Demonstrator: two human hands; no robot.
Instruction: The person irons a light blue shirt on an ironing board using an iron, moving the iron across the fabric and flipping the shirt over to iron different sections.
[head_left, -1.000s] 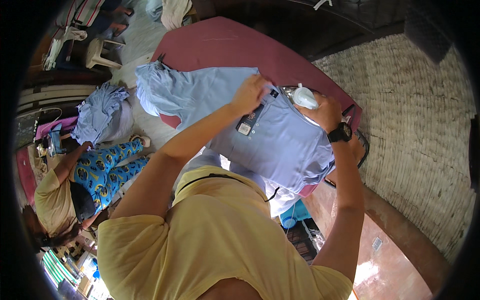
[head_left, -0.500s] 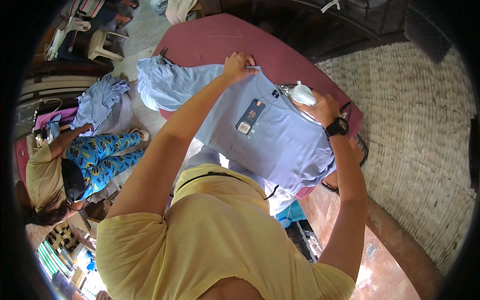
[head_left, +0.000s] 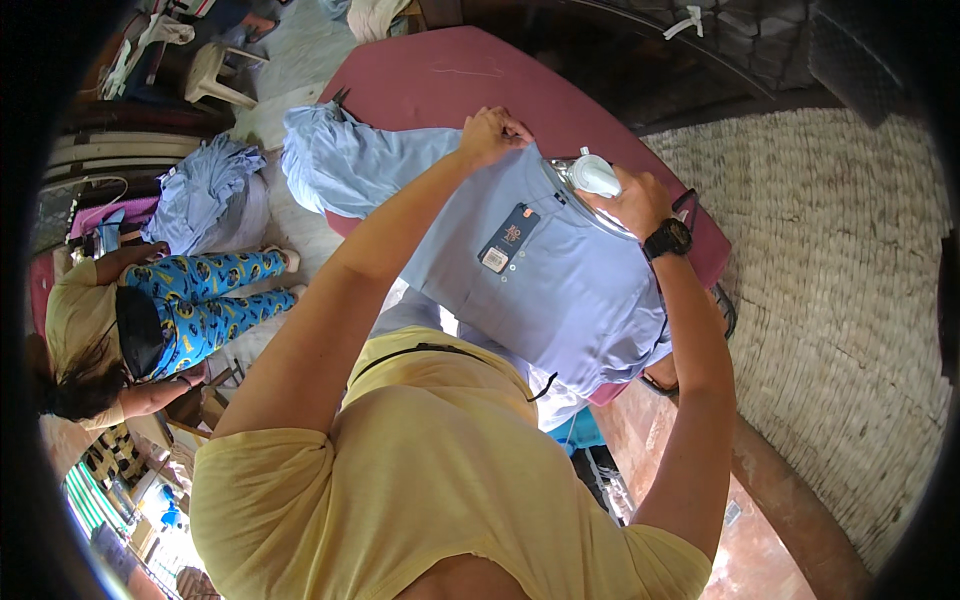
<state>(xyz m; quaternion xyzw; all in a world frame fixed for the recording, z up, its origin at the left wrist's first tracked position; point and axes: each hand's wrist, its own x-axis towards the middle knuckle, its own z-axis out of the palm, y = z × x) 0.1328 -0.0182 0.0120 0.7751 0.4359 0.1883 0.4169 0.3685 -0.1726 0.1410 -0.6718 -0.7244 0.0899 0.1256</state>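
Note:
A light blue shirt (head_left: 560,290) lies spread on a maroon padded table (head_left: 450,80), with a dark hang tag (head_left: 508,238) near its collar. My left hand (head_left: 492,132) pinches the shirt's far edge by the shoulder. My right hand (head_left: 632,198), with a black wristwatch on its wrist, grips the white handle of an iron (head_left: 592,176) that rests on the shirt's upper right part. A second light blue garment (head_left: 345,165) lies bunched at the table's left end.
A person in a yellow top and blue patterned trousers (head_left: 200,300) sits on the floor at left beside a heap of blue clothes (head_left: 205,195). A white plastic stool (head_left: 215,70) stands at the upper left. A woven mat (head_left: 830,300) covers the floor at right.
My left hand has slid from the tag area up to the shirt's far edge and now pinches it. My right hand has stayed on the iron.

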